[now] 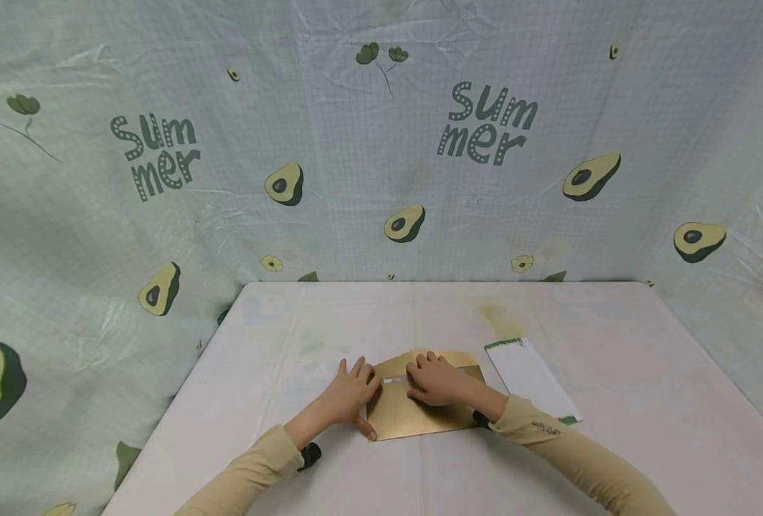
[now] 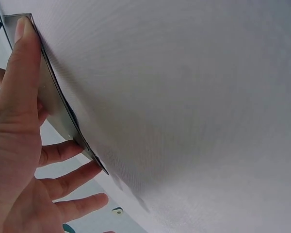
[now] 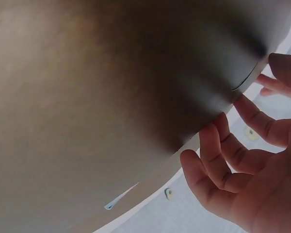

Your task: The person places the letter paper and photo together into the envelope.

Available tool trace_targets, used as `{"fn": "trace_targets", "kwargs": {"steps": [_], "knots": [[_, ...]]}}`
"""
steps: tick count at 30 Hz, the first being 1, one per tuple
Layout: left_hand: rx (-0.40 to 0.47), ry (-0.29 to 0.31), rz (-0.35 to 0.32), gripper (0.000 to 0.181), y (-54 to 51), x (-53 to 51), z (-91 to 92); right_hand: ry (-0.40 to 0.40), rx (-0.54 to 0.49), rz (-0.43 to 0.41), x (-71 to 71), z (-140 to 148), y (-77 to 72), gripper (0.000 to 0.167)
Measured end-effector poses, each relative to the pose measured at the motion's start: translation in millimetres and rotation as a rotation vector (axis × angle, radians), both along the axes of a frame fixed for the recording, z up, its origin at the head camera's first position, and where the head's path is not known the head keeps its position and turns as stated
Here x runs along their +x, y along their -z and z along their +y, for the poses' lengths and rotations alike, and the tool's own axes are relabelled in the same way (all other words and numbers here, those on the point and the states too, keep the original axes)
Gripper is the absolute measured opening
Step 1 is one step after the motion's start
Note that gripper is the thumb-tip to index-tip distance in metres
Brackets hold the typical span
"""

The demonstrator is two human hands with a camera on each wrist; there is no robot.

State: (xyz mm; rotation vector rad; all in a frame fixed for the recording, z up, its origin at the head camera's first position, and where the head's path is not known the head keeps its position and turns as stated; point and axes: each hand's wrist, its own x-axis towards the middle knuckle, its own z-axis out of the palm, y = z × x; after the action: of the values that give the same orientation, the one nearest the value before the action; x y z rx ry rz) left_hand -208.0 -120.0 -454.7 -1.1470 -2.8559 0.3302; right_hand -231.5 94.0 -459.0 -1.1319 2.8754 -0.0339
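A gold envelope (image 1: 414,423) lies on the table, its flap (image 1: 397,364) spread out on the far side. My left hand (image 1: 348,395) rests on its left end, thumb on the near corner and the other fingers spread at the edge; the left wrist view shows this hand (image 2: 19,141) along the envelope's side (image 2: 56,102). With bent fingers, my right hand (image 1: 441,381) touches the envelope near the opening. In the right wrist view, the fingertips of that hand (image 3: 262,170) meet the gold surface (image 3: 63,111). A small pale strip (image 1: 392,380) shows at the opening.
A white paper (image 1: 536,380) with green ends lies slanted to the right of the envelope, beside my right forearm. The white table (image 1: 330,308) ends at a hanging cloth (image 1: 356,143) printed with avocados.
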Motion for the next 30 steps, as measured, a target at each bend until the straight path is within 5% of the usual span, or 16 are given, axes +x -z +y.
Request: {"fn": "trace_targets", "kwargs": {"steps": [10,19,30], "knots": [[-0.004,0.008,0.009,0.095,2.0,-2.1,-1.2,-0.028,0.024,0.028,-1.3,5,0.1,0.029],[0.001,0.004,-0.004,0.096,0.4,-0.8,-1.3,-0.03,-0.072,-0.032,-1.0,18,-0.9,0.028],[0.04,-0.006,-0.045,0.095,0.7,-0.3,-2.3,-0.016,-0.14,0.014,1.2,50,-4.8,0.026]]}}
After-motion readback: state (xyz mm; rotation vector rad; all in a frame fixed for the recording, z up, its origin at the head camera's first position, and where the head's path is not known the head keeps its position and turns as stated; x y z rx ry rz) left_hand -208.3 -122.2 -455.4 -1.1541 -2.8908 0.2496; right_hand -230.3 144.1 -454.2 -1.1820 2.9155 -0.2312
